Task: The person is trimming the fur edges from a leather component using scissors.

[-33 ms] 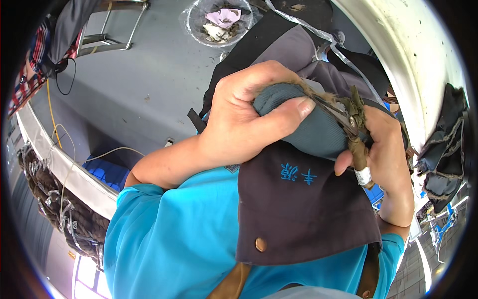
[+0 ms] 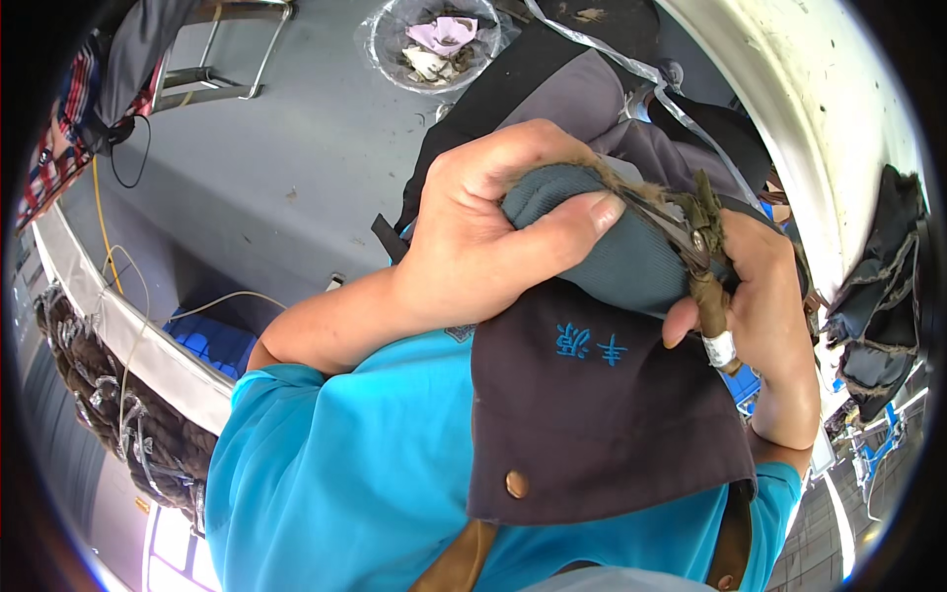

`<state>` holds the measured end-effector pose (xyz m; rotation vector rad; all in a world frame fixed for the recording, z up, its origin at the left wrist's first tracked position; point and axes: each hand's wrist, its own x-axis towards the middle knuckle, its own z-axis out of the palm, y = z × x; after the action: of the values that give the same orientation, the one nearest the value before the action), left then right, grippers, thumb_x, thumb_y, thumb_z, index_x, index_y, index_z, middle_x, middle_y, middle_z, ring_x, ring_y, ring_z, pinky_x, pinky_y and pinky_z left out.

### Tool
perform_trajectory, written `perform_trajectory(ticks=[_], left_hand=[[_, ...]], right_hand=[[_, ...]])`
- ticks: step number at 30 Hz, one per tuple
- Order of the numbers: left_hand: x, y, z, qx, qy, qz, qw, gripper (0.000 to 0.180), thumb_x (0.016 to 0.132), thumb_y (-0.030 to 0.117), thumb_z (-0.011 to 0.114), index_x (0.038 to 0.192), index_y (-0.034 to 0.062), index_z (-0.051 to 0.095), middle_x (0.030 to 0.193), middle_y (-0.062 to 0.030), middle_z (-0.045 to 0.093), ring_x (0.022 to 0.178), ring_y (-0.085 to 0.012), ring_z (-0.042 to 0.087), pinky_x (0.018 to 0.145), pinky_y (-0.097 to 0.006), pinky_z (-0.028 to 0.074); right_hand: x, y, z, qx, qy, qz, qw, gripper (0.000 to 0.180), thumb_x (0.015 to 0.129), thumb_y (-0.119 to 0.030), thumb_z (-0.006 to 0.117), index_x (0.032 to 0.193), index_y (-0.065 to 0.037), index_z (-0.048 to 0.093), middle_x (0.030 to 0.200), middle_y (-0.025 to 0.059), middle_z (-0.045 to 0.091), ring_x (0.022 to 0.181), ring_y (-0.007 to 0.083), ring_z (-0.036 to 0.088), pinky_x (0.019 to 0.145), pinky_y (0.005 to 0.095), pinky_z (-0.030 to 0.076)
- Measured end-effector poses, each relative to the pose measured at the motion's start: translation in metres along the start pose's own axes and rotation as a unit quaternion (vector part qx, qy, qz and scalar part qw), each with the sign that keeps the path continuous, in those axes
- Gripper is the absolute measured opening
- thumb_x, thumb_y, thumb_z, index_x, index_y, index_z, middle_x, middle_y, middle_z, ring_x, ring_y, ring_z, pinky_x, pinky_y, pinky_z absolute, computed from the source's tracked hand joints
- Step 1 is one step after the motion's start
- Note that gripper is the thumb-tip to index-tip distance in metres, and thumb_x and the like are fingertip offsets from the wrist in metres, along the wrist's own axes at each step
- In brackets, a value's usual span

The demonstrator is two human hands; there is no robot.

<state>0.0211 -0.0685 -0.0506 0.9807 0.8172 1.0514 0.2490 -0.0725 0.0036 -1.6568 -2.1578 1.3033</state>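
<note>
My left hand [image 2: 483, 222] is closed on a grey-blue ribbed knit piece [image 2: 631, 261], its thumb pressed flat on the knit. Brownish fur fringes the upper edge of this piece. My right hand [image 2: 764, 286] grips a pair of scissors [image 2: 708, 301] whose handles are wrapped in brown and silver tape. The dark blades point toward the left thumb and lie along the furry edge. Some right fingers are hidden behind the handles and cloth. Whether the blades are apart I cannot tell.
A dark apron [image 2: 602, 414] hangs over my blue shirt. Ahead stands a lined waste bin [image 2: 380, 44] with scraps in it. A pale curved surface [image 2: 819, 128] rises at right, beside dark fur-edged pieces [image 2: 878, 306]. A metal-framed stool [image 2: 212, 84] is at far left, near another person's checked sleeve [image 2: 74, 109].
</note>
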Motion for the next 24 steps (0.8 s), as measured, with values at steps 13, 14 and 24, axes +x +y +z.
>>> perform_trajectory(ticks=[13, 14, 24], left_hand=[[0.004, -0.001, 0.002, -0.005, -0.018, 0.003, 1.000, 0.006, 0.078, -0.001, 0.062, 0.084, -0.0009, 0.060, 0.072, -0.0002, 0.061, 0.068, -0.0035, 0.052, 0.061, -0.021, 0.044], [0.003, 0.000, 0.000, 0.008, -0.036, -0.005, 0.999, 0.012, 0.077, -0.003, 0.062, 0.088, -0.0011, 0.058, 0.078, -0.0037, 0.060, 0.072, -0.0067, 0.053, 0.064, -0.023, 0.043], [0.005, 0.003, 0.002, 0.022, -0.041, -0.033, 0.998, 0.015, 0.077, -0.003, 0.062, 0.091, -0.0009, 0.058, 0.083, -0.0065, 0.058, 0.074, -0.0091, 0.052, 0.067, -0.024, 0.042]], right_hand=[[0.006, -0.004, 0.002, 0.036, -0.015, -0.012, 0.999, 0.041, 0.052, -0.011, 0.080, 0.079, 0.005, 0.053, 0.070, 0.0186, 0.050, 0.066, 0.0406, 0.048, 0.059, 0.0382, 0.042], [0.005, -0.003, 0.002, 0.036, -0.015, -0.012, 0.999, 0.041, 0.052, -0.011, 0.080, 0.079, 0.005, 0.053, 0.070, 0.0186, 0.050, 0.066, 0.0406, 0.048, 0.059, 0.0382, 0.042], [-0.001, 0.000, 0.003, 0.040, -0.018, 0.039, 0.998, 0.030, 0.058, -0.006, 0.071, 0.080, 0.004, 0.054, 0.071, 0.0189, 0.052, 0.067, 0.0414, 0.051, 0.059, 0.0377, 0.043]])
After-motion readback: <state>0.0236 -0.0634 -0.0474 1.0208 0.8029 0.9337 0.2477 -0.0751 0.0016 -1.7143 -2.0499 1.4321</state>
